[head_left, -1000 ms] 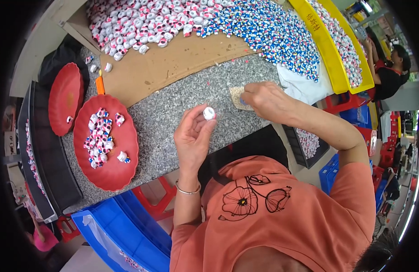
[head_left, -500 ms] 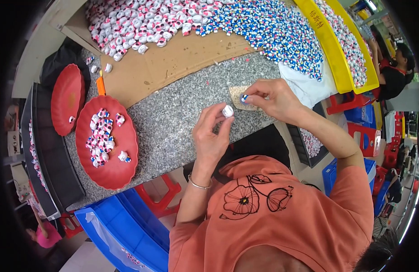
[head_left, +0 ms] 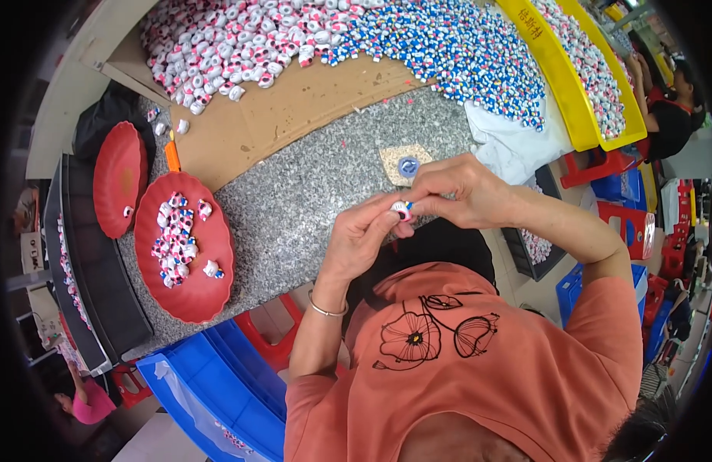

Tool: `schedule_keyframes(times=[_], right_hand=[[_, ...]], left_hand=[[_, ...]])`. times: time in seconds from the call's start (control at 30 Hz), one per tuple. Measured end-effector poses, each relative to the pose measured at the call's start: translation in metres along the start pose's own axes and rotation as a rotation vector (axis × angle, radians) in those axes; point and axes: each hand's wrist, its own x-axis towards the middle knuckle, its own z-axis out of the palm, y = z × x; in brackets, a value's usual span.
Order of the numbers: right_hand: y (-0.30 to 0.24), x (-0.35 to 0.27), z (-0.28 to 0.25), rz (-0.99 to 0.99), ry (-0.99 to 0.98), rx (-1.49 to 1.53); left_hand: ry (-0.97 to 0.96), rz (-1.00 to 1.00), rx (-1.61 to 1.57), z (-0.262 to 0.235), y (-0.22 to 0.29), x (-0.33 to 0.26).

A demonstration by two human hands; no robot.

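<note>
My left hand (head_left: 361, 237) pinches a small white figurine head (head_left: 400, 208) with pink on it, just in front of the granite table's near edge. From the right, my right hand (head_left: 465, 191) closes thumb and forefinger on a small blue figurine body (head_left: 409, 205), which touches the head. Fingertips cover most of both pieces. Just beyond my hands, a round blue-and-clear dish (head_left: 408, 166) sits on a speckled beige pad (head_left: 390, 163). To the left, a red scalloped plate (head_left: 217, 281) carries several joined white, pink and blue figurines (head_left: 173, 239).
White-and-pink heads (head_left: 240, 46) and blue bodies (head_left: 464, 58) lie heaped at the back on cardboard (head_left: 294, 104). A yellow bin (head_left: 552, 69) stands at right. A second red plate (head_left: 117, 173), an orange-handled tool (head_left: 172, 156) and a black tray (head_left: 94, 262) are at left.
My hands have come together, bringing the blue body against the white head. The right hand moved off the beige pad, uncovering the round dish there.
</note>
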Motion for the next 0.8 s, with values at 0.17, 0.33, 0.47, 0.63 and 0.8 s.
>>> schedule_keyframes(times=[0.17, 0.33, 0.47, 0.63, 0.8], right_hand=[[-0.009, 0.006, 0.013, -0.039, 0.075, 0.009], [0.008, 0.034, 0.019, 0.267, -0.174, 0.567], [0.061, 0.078, -0.023, 0.007, 0.08, -0.328], [0.118, 0.131, -0.062, -0.026, 0.229, -0.805], [0.123, 0.148, -0.049, -0.058, 0.099, -1.016]], left_hand=[[0.095, -0.086, -0.137, 0.003, 0.01, -0.008], [0.197, -0.063, 0.195, -0.028, 0.027, -0.021], [0.613, 0.133, 0.7, -0.083, 0.069, -0.057], [1.016, 0.255, 1.402, -0.118, 0.106, -0.067], [0.969, 0.302, 1.241, -0.115, 0.084, -0.001]])
